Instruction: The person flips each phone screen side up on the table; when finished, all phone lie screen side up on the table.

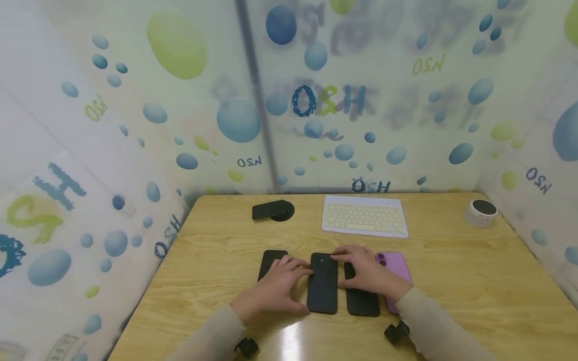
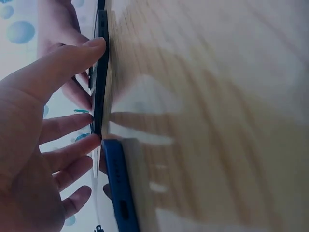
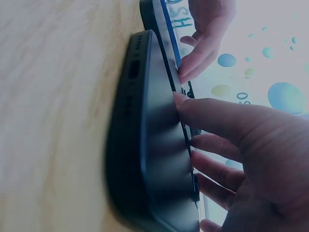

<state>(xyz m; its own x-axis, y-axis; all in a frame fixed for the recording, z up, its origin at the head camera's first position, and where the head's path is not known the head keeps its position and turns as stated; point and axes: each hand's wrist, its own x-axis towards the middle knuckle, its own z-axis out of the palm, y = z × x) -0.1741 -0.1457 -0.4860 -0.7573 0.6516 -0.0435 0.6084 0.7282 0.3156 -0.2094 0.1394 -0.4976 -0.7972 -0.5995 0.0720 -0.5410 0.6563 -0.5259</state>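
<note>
On the near half of the light wood-grained table (image 1: pixel 456 271), a matte black rectangular phone (image 1: pixel 322 288) lies flat, its small camera spot at the far end. The left hand (image 1: pixel 280 288) is relaxed and spread, not clenched — its fingertips touch this phone's left edge, and its thumb is at the near left corner. The right hand (image 1: pixel 368 273) is also loosely spread, with fingertips at the phone's far right corner and the thumb beside its right edge; whether this thumb presses, I cannot tell. Left of the black phone lies a dark slim phone (image 1: pixel 272 260), partly hidden; just right of it, a second black phone (image 1: pixel 363 305), and farther right a purple phone (image 1: pixel 397 263). Behind it — slightly to the right — lies a white keyboard with cream keys (image 1: pixel 365 216).
</note>
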